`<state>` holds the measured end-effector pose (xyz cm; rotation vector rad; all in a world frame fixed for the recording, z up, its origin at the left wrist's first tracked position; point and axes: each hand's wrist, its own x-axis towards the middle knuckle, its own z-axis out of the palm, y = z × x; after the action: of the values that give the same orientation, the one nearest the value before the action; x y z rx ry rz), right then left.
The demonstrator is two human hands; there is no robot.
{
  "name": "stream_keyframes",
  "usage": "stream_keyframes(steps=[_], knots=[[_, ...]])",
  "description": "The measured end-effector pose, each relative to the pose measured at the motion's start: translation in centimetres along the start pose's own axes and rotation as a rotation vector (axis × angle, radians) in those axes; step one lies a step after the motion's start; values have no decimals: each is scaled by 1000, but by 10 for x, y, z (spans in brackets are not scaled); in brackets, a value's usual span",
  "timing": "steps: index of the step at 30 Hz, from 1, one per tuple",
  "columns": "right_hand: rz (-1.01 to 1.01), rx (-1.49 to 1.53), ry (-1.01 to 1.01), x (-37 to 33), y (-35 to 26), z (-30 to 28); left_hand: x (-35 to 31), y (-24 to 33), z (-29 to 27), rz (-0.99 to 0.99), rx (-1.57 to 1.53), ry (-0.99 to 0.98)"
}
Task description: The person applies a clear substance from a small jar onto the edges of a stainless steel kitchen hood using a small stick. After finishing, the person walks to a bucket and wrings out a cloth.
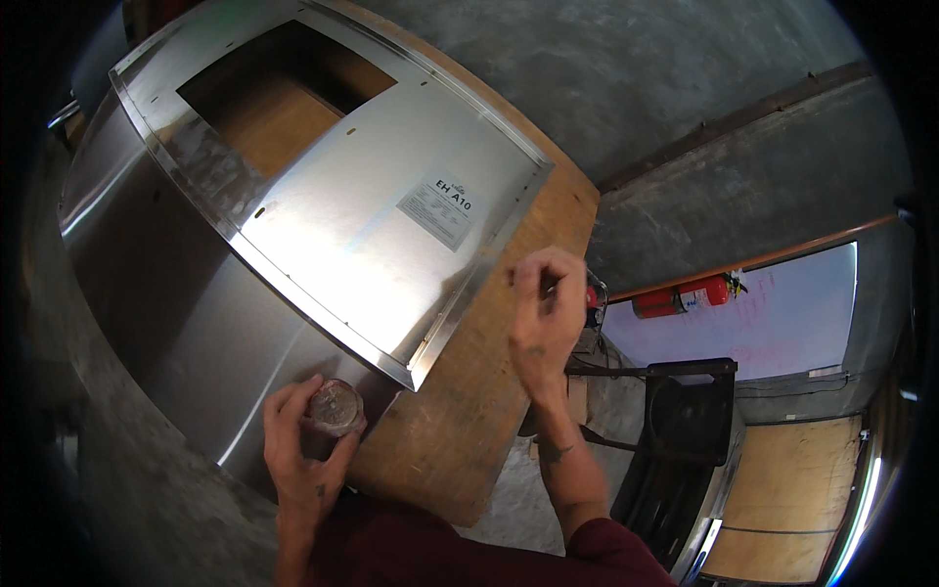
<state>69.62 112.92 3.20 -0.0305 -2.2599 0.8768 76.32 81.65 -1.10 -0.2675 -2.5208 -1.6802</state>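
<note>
Maroon shirt [411,548], worn, stands foremost, before one large stainless-steel housing [333,230] with a rectangular opening [290,96], which lies on a wooden table [455,406]. Right hand [544,315] is raised above the table's right edge, fingers curled inward; whether they grip anything cannot be told. Left hand [296,452], by the housing's near side wall [196,323], has fingers and thumb clamped around one small round container [335,406] with a grey top, just left of the housing's near corner.

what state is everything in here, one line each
left hand: closed around the round container
round container: held, sealed or not unclear
right hand: fingers curled, anything held unclear
metal casing: on the wooden table, rectangular opening uncovered
label: on the casing
whiteboard: written on
</note>
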Motion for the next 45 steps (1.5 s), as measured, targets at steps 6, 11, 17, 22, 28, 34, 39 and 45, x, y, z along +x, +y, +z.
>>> stream_keyframes(steps=[6, 11, 17, 22, 28, 34, 39, 45], knots=[[-34, 178, -193, -57, -73, -2, 0, 15, 3, 24, 5, 2], [-141, 161, -316, -70, -105, -10, -3, 14, 5, 94, -17, -6], [-142, 186, -380, -83, -114, -12, -6, 29, -1, 117, -17, -70], [-104, 175, -439, -87, -119, -11, -10, 33, -2, 139, -16, -63], [-81, 178, -358, -81, -113, -20, -6, 39, 0, 89, -36, -89], [178, 371, -17, -14, -42, -11, -8, 27, 6, 81, 25, 5], [399, 360, 356, 61, 97, 24, -7, 25, 9, 16, 14, -54], [390, 85, 514, 114, 274, 42, -4, 24, 9, -33, 18, -125]])
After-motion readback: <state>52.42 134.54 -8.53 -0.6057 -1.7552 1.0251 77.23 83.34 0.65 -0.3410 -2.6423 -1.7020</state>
